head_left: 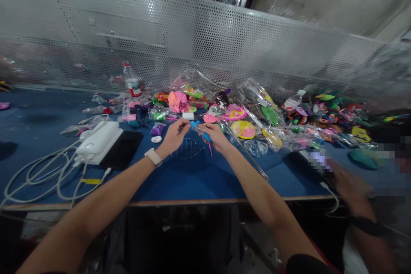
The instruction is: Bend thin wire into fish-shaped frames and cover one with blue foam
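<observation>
Both my hands meet over the middle of the blue table (192, 180). My left hand (175, 135), with a white watch on the wrist, is closed in a pinch on a small blue clay piece (195, 124). My right hand (215, 135) is closed too, gripping the same blue clay, with a thin pink stick (210, 150) hanging below its fingers. A clear fish-shaped outline (188, 147) lies on the table just under my hands. A white clay lump (156, 139) and a purple packet (157, 129) lie to the left of my left hand.
Colourful clay shapes in clear bags (257, 124) are heaped along the back and right. A plastic bottle (131, 79) stands by the perforated metal screen (205, 43). A white power bank (99, 139), a black phone (123, 150) and cables (48, 175) lie at left. Another person's hand (348, 184) is at right.
</observation>
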`<move>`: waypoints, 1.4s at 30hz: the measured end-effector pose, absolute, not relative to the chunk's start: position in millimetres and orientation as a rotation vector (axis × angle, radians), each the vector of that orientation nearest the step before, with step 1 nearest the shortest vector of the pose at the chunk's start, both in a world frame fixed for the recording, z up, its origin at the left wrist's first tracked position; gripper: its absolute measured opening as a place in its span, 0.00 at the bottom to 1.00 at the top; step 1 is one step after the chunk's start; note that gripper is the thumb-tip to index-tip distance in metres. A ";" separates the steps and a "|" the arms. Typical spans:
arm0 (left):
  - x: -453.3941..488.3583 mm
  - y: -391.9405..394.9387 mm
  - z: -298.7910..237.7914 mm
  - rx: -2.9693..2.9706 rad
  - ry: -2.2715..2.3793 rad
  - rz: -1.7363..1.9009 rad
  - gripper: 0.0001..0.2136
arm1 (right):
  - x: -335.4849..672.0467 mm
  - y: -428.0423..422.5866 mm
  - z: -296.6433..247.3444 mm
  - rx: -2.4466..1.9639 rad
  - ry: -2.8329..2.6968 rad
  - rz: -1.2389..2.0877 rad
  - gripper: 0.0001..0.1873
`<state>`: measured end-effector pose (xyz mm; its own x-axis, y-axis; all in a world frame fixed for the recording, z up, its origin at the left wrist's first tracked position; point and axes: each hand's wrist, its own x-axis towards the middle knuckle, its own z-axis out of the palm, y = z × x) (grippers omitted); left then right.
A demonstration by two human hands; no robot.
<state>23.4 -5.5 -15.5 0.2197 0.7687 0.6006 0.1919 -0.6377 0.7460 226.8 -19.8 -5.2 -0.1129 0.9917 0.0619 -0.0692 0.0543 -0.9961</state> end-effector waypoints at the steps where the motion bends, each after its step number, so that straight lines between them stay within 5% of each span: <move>1: 23.7 -6.2 -15.3 1.954 0.905 1.462 0.10 | 226.2 -21.6 -5.2 -1.063 -1.277 1.177 0.31; 8: 21.3 -4.0 -15.1 1.873 0.993 1.549 0.09 | 217.3 -35.4 -1.8 -1.029 -1.577 0.527 0.24; 20: 20.1 -11.2 -13.7 2.115 0.938 1.566 0.06 | 212.8 -28.6 -1.7 -0.972 -1.117 1.228 0.32; 42: 10.3 -8.4 -8.2 2.475 1.084 1.632 0.07 | 203.6 -32.9 -5.3 -0.908 -0.989 1.492 0.28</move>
